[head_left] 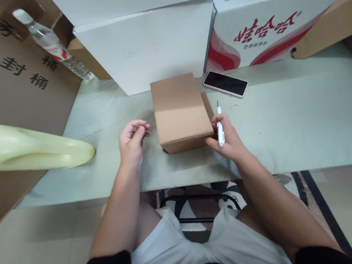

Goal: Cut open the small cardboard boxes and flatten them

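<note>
Cardboard fills the middle of my view: a small brown cardboard box (180, 107), flaps shut, lies on the pale green table cover (287, 130). My right hand (227, 139) is closed around a slim white plastic cutter (220, 130) whose thin tip points to the far side, and its fingertips press against the near right corner of the box. My left hand (132, 142) hangs just left of the box, apart from it, with its fingers curled in toward the thumb; I cannot tell whether anything is pinched between them.

Just beyond the box on the far right, a black smartphone with a pale rim (225, 83) lies flat, screen up and dark. A large plain white carton (152, 43) stands right behind the box, and a white carton with red print (265, 21) stands to its right. At the far left a clear plastic water bottle (51, 42) leans between the white carton and a tall brown carton with black characters (14, 80). A pale yellow-green curved plastic piece (26, 147) juts in from the left edge
</note>
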Demonstrator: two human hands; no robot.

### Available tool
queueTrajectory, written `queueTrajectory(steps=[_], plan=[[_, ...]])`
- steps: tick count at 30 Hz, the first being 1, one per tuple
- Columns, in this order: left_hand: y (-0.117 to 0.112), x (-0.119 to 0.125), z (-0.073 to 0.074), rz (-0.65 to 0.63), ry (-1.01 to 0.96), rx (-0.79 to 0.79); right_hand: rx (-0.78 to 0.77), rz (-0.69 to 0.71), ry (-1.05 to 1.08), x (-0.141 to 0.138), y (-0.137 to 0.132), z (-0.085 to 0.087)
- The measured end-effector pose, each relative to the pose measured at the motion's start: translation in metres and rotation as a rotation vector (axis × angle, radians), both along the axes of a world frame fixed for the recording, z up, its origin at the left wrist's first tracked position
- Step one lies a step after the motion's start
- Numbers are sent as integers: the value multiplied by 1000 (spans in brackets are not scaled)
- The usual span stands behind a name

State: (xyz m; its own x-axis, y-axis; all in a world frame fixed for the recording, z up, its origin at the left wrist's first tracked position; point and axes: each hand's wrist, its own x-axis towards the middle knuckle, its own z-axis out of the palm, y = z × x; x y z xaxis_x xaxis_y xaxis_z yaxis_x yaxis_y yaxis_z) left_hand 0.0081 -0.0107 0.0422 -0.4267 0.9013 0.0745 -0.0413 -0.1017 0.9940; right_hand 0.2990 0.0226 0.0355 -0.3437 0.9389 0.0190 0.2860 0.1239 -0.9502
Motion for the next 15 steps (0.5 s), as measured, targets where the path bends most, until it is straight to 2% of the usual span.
queueTrajectory(steps=[4,6,10,15], plan=[[-2,-1,-14,-368,180,-78,47,-88,-14,4,4,2],[-2,-3,-21,-482,233,-78,60,-120,-14,4,5,3],[-2,-9,-30,-449,433,14,30,-180,9,2,4,2],[0,-7,-26,-444,660,199,22,-198,-2,1,5,4]])
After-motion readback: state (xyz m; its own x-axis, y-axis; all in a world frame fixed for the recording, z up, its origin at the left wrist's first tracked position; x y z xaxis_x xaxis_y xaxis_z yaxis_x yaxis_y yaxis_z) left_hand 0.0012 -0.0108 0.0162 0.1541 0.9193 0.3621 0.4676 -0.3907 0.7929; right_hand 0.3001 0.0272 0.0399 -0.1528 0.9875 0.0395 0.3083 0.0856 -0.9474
